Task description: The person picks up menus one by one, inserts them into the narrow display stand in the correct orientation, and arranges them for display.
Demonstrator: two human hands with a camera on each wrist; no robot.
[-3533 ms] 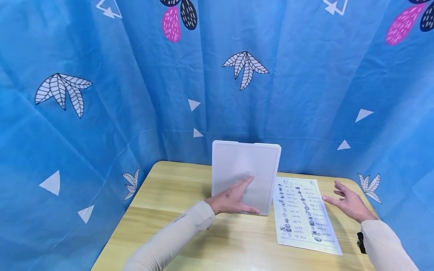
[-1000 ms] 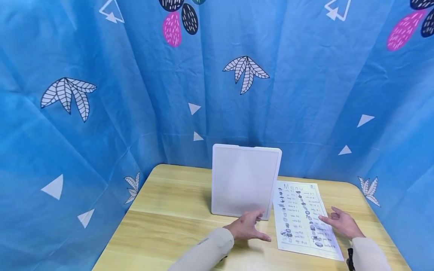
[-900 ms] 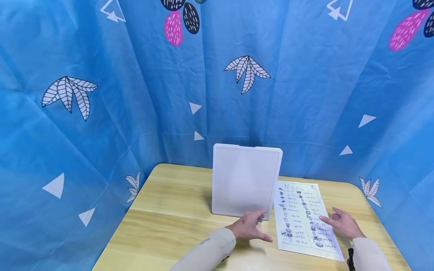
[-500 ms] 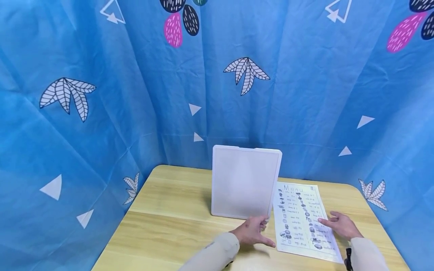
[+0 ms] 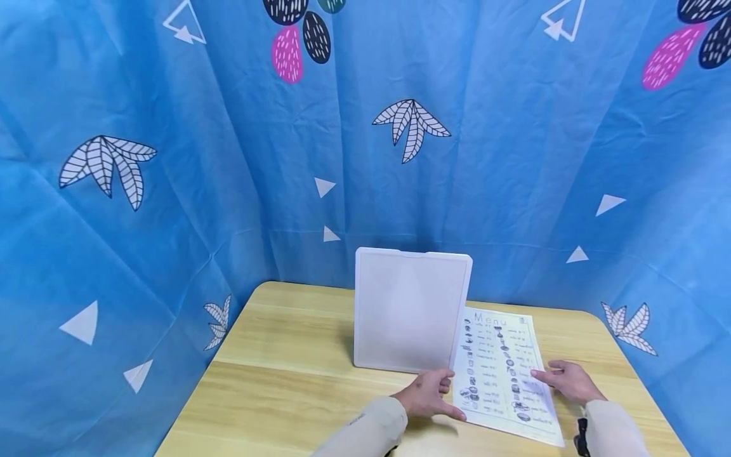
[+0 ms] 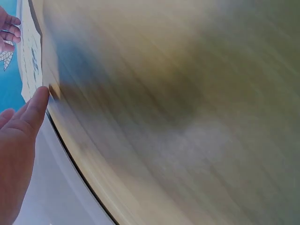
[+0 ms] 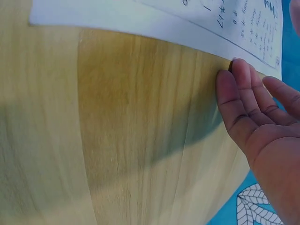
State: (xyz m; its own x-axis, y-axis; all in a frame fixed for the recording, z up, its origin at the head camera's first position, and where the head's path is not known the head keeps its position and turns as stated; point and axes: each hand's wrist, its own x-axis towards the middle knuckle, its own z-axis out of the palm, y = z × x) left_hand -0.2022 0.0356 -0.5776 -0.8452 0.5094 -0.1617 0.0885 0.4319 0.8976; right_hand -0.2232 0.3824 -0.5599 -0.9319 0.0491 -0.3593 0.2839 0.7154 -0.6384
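A bench (image 5: 274,393) with a pale yellow, wood-grained top and rounded far corners occupies the lower part of the head view. Nearest the viewer, two light beige sleeves (image 5: 365,435) enter from the lower edge; a black band (image 5: 582,437) shows at the right cuff. The left hand (image 5: 428,395) lies at the left margin of a white rectangular paper sheet (image 5: 505,374), its thumb spread from the fingers, which are released and grasp nothing. The right hand (image 5: 573,382) lies at the opposite margin, its thumb reaching over the sheet; its fingers, loosely bent beside the edge in the right wrist view, are likewise released. Whether either thumb presses the paper cannot be told. The sheet rests flat on the right part of the bench, headed "Menu" and printed with small dark pictures and lines of text. Just to its left, a white rectangular board (image 5: 411,311) with rounded corners stands raised on the bench. Beyond hangs a blue fabric curtain (image 5: 514,158) patterned with white leaves, triangles, and pink and black drops.
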